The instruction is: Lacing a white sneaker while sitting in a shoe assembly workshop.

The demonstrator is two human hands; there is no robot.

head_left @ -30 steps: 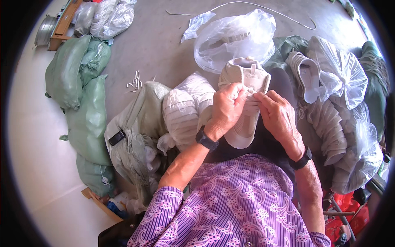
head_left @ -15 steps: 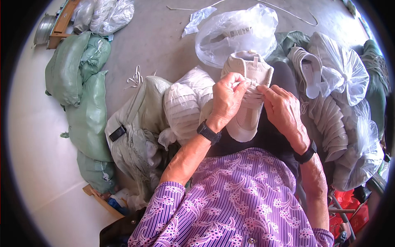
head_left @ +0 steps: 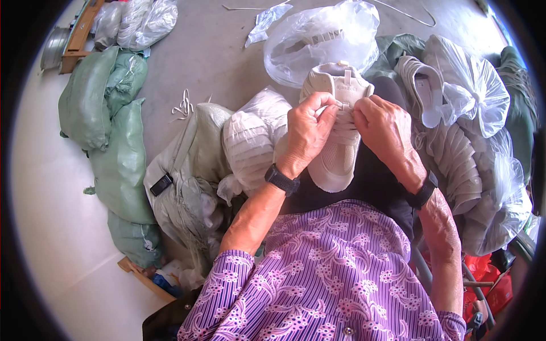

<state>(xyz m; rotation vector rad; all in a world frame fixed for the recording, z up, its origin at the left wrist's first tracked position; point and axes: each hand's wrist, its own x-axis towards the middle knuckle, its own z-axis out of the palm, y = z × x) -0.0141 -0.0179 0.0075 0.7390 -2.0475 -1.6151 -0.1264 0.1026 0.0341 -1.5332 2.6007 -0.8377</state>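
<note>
A beige lace-up sneaker [head_left: 333,162] rests on my dark-trousered lap, toe toward me and heel away. My left hand [head_left: 307,128] is closed in a pinch at the left side of its lacing. On the opposite side my right hand [head_left: 384,128] pinches at the eyelets, fingers curled over the edge. Between the two, the pale shoelace [head_left: 344,120] crosses the tongue. The lace ends are mostly hidden by my fingers. Each wrist wears a black band.
A clear plastic bag [head_left: 321,42] lies beyond the shoe. Another sneaker [head_left: 424,94] sits among stacked shoes [head_left: 452,165] and plastic bags at right. White sacks [head_left: 256,139] stand at left, green sacks [head_left: 122,165] farther left. Loose laces [head_left: 183,106] lie on the floor.
My right hand has moved up along the lacing, and its fingers are curled more tightly. The left hand stays pinched at the lacing. The whole view has shifted slightly.
</note>
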